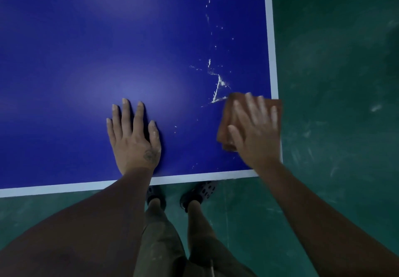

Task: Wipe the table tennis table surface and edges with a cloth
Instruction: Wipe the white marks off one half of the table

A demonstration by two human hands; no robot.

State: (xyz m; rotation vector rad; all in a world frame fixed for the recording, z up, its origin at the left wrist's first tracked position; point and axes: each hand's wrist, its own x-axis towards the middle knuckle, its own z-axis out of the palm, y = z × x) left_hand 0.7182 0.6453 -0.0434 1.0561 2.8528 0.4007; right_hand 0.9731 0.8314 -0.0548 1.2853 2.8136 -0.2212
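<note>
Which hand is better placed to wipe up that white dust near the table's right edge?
The right hand. It presses flat on the brown cloth, which lies beside the white dust near the corner. The left hand rests flat on the bare blue table, farther away, with no cloth.

brown cloth flat on dusty blue table

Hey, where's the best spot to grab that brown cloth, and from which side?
Probably the far right corner of the cloth, coming in from the right. It lies flat under the right hand, so the middle offers no lip, but that corner seems to poke past the side edge of the table, leaving room for a thumb underneath.
</note>
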